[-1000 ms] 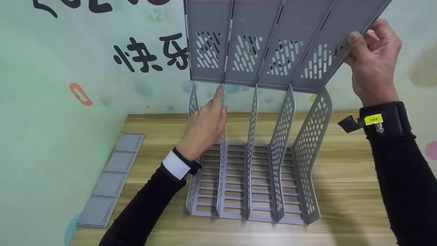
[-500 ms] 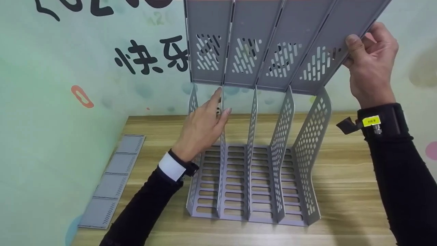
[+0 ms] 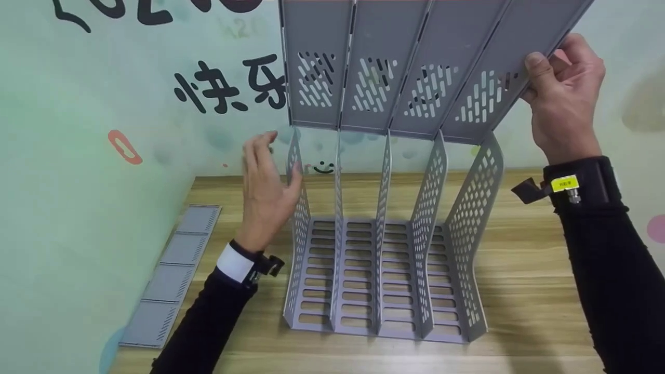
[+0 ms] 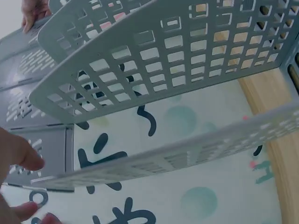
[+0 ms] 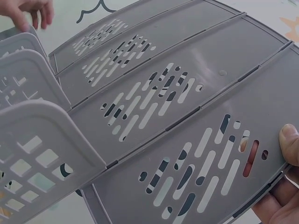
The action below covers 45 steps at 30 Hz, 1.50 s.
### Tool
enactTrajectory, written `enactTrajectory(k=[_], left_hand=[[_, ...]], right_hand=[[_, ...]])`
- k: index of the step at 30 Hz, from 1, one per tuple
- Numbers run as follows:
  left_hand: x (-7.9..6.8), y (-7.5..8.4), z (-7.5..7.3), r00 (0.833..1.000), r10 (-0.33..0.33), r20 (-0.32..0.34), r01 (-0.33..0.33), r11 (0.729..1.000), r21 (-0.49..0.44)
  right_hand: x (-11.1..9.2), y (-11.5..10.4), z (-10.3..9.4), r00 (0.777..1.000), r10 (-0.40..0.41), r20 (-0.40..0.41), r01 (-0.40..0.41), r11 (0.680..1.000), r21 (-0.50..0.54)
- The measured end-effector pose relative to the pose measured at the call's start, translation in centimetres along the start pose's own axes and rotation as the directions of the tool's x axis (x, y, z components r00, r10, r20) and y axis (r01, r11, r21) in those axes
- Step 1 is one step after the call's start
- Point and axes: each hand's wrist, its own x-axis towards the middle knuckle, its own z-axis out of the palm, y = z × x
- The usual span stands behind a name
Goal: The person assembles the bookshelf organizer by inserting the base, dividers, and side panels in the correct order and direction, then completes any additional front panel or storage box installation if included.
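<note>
- R hand (image 3: 569, 101), 2 o'clk: pinching panel (image 3: 447, 47) edge
- L hand (image 3: 267, 195), 9 o'clk, nr rack (image 3: 379, 275): fingers bent, thumb spread
- Wall txt (image 3: 221, 92), 10–11 o'clk: 快乐
- Yellow tag (image 3: 565, 184), 3 o'clk: illeg.

Both sleeves (image 3: 200, 317) are black. The left wrist wears a white band (image 3: 235, 263) with a black clip (image 3: 271, 266); the right, a broad black cuff (image 3: 596, 182) with yellow label (image 3: 564, 184) (print unreadably small), silvery screw (image 3: 574, 197) and black flap (image 3: 529, 190).
</note>
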Motion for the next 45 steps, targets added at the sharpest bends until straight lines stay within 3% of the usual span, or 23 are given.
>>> enactTrajectory(k=[4, 9, 32, 45], left_hand=[[-0.32, -0.51, -0.02, 0.99, -0.041, 0.134, 0.048, 0.998, -0.046], [-0.39, -0.53, -0.2, 0.981, -0.034, 0.19, 0.041, 0.999, -0.032], [0.42, -0.31, -0.72, 0.965, -0.005, 0.261, 0.007, 1.0, -0.003], [0.28, -0.62, -0.51, 0.977, 0.003, 0.213, -0.006, 1.0, 0.013]], right_hand=[[-0.04, 0.11, 0.06, 1.0, 0.003, -0.001, -0.003, 1.0, 0.021], [-0.07, 0.1, 0.18, 1.0, 0.006, -0.002, -0.006, 1.0, 0.025], [0.11, 0.24, 0.17, 1.0, -0.023, -0.005, 0.023, 0.999, 0.032], [0.05, 0.39, 0.08, 1.0, -0.01, -0.007, 0.01, 0.999, 0.048]])
